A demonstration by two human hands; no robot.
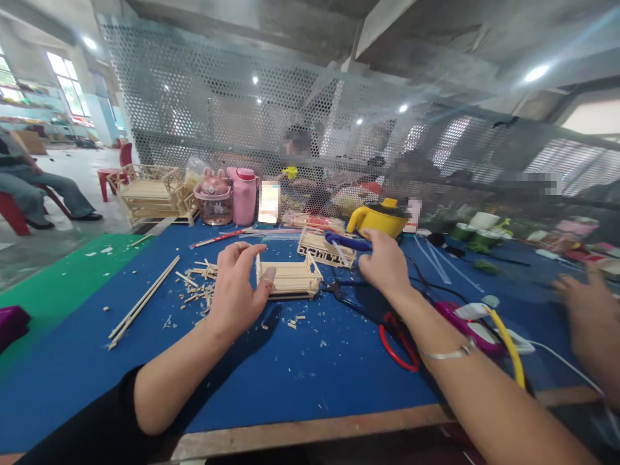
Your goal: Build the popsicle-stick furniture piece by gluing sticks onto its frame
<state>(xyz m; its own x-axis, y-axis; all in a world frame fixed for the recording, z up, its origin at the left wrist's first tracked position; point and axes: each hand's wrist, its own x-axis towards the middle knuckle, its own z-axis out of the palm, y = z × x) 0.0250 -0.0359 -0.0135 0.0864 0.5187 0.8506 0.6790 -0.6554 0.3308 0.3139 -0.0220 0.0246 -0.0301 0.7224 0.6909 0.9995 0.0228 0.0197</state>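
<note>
My left hand (237,290) pinches the left end of a small model made of wooden sticks (290,279), thumb on its front and fingers over its top. The model rests on the blue table cover (300,361). My right hand (385,261) reaches forward with fingers curled around a blue-handled tool (346,242), which lies over a second wooden stick frame (323,249). A silver bangle (448,353) sits on my right forearm.
Long wooden sticks (143,302) and offcuts (196,290) lie to the left. Red-handled pliers (397,336), a yellow pot (380,218), a pink bottle (243,195), a stack of finished stick models (150,194) and a perforated screen (271,123) are around. Another person's hand (588,303) is at right.
</note>
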